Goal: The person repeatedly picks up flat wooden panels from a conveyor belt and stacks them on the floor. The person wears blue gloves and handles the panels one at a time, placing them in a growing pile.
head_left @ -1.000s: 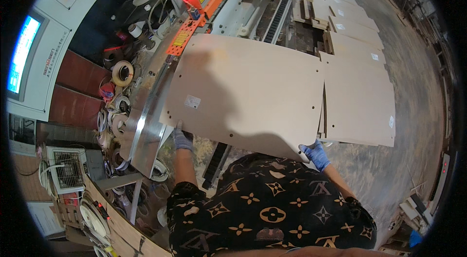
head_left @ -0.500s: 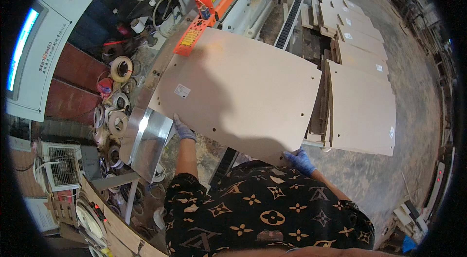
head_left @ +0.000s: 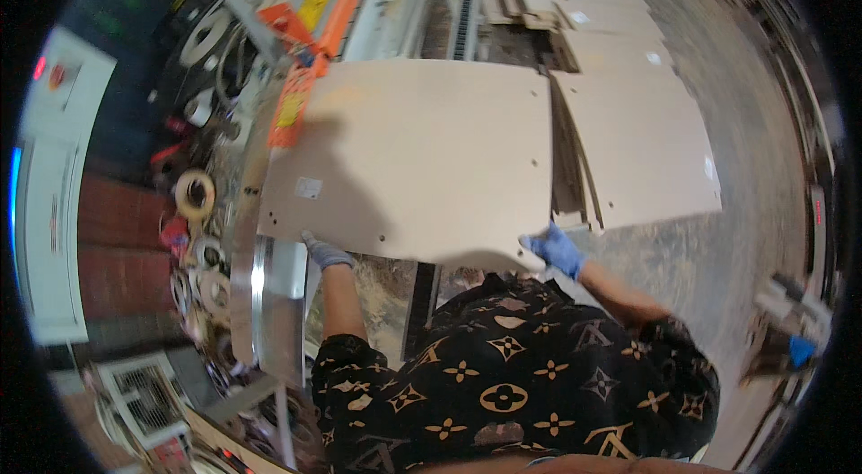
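A large, flat, beige board panel (head_left: pixel 431 160) lies in front of me, with small dark holes near its edges and a white label (head_left: pixel 308 188) toward its left side. My left hand (head_left: pixel 326 252), in a pale blue-grey glove, grips the near edge close to the left corner. At the near right corner my right hand (head_left: pixel 558 251), gloved the same way, holds the board with the thumb side over it; the fingers underneath are hidden. The panel's far left part sits beside the orange guard (head_left: pixel 292 106) of a machine, on a metal bed.
More beige panels (head_left: pixel 637 142) are stacked in a row on the right. A dark conveyor track (head_left: pixel 467 12) runs away beyond the panel. Rolls of edge banding (head_left: pixel 196 194) crowd the left side, near a white control cabinet (head_left: pixel 58 205). A shiny metal plate (head_left: pixel 278 281) juts out near my left arm.
My view has turned, so the machine and cabinet sit differently in the picture. The panel now lies straighter before me, its right end less tilted. Both hands keep hold of its near edge.
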`<state>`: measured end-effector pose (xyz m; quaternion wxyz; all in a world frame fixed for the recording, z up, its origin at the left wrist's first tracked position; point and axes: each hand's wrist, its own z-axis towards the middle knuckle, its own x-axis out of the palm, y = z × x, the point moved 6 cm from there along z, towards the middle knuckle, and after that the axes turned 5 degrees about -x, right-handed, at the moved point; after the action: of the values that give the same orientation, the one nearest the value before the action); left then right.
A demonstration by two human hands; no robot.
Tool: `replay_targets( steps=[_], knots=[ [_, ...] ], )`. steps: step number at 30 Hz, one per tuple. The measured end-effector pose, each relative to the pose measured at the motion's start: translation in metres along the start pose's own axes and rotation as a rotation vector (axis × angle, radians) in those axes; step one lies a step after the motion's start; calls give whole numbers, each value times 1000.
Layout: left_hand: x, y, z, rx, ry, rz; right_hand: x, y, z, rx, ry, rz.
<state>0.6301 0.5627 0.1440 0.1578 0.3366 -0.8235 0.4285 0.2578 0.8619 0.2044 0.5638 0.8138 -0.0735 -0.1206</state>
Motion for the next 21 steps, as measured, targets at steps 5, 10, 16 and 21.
replay_targets(
  steps=[5,10,16,21],
  knots=[
    [68,7,43,-133,242,15,-27,39,45,-58,-61,-136],
    [116,13,59,-201,311,124,-48,45,43,170,-216,-21],
    [144,38,-20,343,12,545,-169,20,-19,-229,-513,-118],
    [162,164,-159,896,342,943,-373,-27,-106,66,-1071,-665]
  ],
)
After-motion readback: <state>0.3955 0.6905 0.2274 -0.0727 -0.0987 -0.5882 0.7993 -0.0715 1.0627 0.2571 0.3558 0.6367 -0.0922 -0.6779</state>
